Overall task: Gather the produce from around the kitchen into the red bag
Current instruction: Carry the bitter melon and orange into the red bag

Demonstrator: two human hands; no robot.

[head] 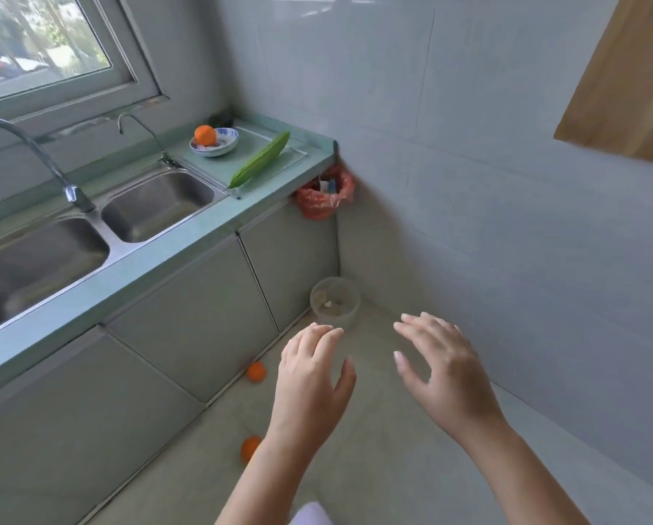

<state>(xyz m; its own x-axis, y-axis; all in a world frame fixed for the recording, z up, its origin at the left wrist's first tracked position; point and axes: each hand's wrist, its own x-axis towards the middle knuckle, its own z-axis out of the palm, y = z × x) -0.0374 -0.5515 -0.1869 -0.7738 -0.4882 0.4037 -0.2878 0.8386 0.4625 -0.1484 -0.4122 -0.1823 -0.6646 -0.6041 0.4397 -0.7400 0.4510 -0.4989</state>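
A red plastic bag (323,195) hangs at the far corner of the counter, with items inside it. A long green gourd (261,159) lies on a tray on the counter. An orange (205,135) sits in a blue-patterned bowl (218,145) behind it. Two more oranges lie on the floor by the cabinet base, one orange (256,372) farther off and one orange (249,448) partly hidden by my left forearm. My left hand (311,377) and my right hand (440,369) are held out over the floor with relaxed fingers, holding nothing.
A double steel sink (90,229) with a tap (29,153) fills the left counter. A clear plastic container (335,302) stands on the floor in the corner. Cabinet doors (188,327) run along the left, a tiled wall along the right.
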